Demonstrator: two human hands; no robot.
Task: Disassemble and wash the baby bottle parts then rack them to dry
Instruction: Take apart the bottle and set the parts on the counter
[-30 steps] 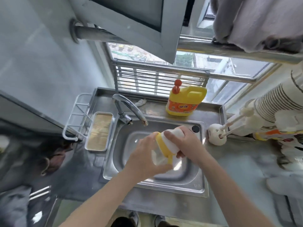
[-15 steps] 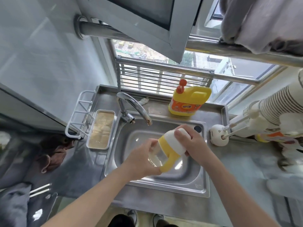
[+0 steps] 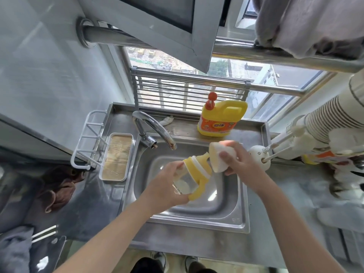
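The left hand [image 3: 167, 187] held the baby bottle [image 3: 184, 184] over the sink [image 3: 197, 223]. Its fingers [image 3: 177, 166] were curled round the clear body of the bottle. The bottle was tipped, with its yellow ring [image 3: 195, 169] and handles pointing up and to the right.

The right hand [image 3: 241, 164] held the pale cap [image 3: 218, 157]. Its thumb and fingers were wrapped round the cap. The cap was off the bottle, just beside the yellow ring. I cannot tell if the two touched.

The tap [image 3: 152, 126] curved over the back of the sink. A yellow jug of dish soap [image 3: 221, 119] stood behind the sink by the window. A white tray [image 3: 116, 156] sat to the left of the sink, next to a white wire rack [image 3: 86, 138]. On the steel tabletop [image 3: 279, 209] to the right stood a round white brush holder [image 3: 258, 157], with a stack of paper cups [image 3: 327, 121] past it.
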